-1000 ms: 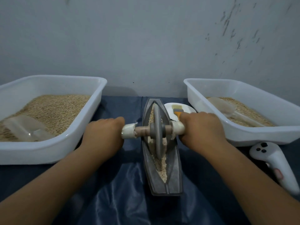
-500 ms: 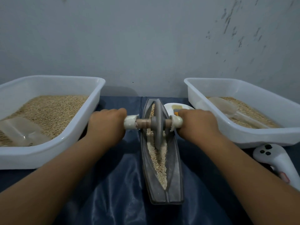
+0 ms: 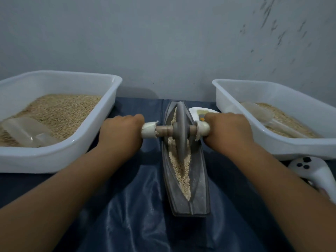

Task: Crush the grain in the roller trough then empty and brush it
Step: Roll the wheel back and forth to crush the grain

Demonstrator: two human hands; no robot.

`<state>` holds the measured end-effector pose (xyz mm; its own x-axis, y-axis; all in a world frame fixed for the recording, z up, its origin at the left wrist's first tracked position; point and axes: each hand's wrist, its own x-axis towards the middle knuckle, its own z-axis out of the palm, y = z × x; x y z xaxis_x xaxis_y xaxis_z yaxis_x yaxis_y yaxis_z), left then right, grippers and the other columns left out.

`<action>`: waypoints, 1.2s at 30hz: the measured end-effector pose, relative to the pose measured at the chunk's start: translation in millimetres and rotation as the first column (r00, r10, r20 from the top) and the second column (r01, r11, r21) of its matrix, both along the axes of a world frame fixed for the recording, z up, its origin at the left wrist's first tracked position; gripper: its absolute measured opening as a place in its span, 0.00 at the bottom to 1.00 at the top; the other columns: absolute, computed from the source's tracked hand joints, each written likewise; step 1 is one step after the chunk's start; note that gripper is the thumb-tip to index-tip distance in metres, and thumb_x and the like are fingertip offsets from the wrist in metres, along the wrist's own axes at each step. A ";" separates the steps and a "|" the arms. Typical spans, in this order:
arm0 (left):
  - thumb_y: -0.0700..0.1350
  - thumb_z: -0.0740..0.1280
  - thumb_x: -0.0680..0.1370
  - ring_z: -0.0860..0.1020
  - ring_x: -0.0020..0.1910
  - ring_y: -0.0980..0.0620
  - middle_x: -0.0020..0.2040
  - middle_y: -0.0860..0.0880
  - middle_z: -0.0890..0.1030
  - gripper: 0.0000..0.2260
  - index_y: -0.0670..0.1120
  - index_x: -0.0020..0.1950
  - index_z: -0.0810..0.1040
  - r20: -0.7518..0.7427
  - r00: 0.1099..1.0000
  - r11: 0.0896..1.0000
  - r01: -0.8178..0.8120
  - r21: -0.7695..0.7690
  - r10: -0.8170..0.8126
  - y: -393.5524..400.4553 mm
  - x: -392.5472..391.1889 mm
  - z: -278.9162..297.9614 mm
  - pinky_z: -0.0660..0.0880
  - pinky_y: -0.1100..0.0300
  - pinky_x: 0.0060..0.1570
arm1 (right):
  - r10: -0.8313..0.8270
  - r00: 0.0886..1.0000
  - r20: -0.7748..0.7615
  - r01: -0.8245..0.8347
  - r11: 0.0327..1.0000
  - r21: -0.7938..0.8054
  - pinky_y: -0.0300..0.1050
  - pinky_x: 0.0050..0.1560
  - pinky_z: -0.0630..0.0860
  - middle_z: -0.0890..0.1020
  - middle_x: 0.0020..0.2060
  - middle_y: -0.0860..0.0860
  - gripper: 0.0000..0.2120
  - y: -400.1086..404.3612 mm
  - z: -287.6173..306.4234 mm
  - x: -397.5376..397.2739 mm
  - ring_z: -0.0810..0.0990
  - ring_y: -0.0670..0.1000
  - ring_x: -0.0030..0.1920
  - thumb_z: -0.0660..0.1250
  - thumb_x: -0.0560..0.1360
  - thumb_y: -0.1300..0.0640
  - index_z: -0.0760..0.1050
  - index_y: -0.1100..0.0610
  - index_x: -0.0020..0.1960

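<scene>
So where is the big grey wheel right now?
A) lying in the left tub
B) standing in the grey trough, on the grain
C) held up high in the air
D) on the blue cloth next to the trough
B: the wheel stands upright in the trough on the grain, with the left hand and right hand gripping its handle ends.
</scene>
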<state>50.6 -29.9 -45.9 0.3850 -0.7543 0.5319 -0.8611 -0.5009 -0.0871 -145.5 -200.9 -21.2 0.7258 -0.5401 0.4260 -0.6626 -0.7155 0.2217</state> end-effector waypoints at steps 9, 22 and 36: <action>0.42 0.75 0.59 0.64 0.20 0.53 0.23 0.55 0.66 0.19 0.52 0.33 0.64 0.116 0.986 0.992 0.122 0.021 -0.124 63.8 -38.3 19.2 0.52 0.68 0.25 | 0.016 0.998 -0.063 -0.010 0.996 0.087 0.40 0.27 0.56 0.70 0.28 0.44 0.16 57.1 17.1 -66.2 0.66 0.42 0.29 0.67 0.68 0.42 0.60 0.45 0.36; 0.45 0.67 0.72 0.73 0.34 0.48 0.35 0.51 0.73 0.07 0.52 0.43 0.69 -0.099 0.995 0.999 -0.017 0.049 0.022 -42.0 33.8 10.6 0.68 0.57 0.34 | -0.029 0.998 -0.052 0.034 0.994 0.102 0.40 0.28 0.55 0.70 0.28 0.46 0.09 -38.9 13.7 36.6 0.64 0.47 0.27 0.65 0.64 0.53 0.63 0.49 0.33; 0.47 0.68 0.70 0.69 0.28 0.53 0.29 0.54 0.68 0.11 0.53 0.38 0.65 -0.059 0.998 0.997 0.001 0.074 0.003 28.0 -12.6 -1.9 0.62 0.60 0.26 | 0.003 0.997 -0.083 -0.003 1.000 0.010 0.43 0.30 0.56 0.65 0.27 0.45 0.08 26.9 8.9 -22.3 0.75 0.53 0.33 0.66 0.66 0.52 0.66 0.47 0.41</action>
<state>38.0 -1.9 -47.8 0.4148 -0.7904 0.4508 -0.8652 -0.4960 -0.0734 -167.8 -174.0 -12.2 0.7599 -0.5419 0.3591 -0.6401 -0.7199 0.2683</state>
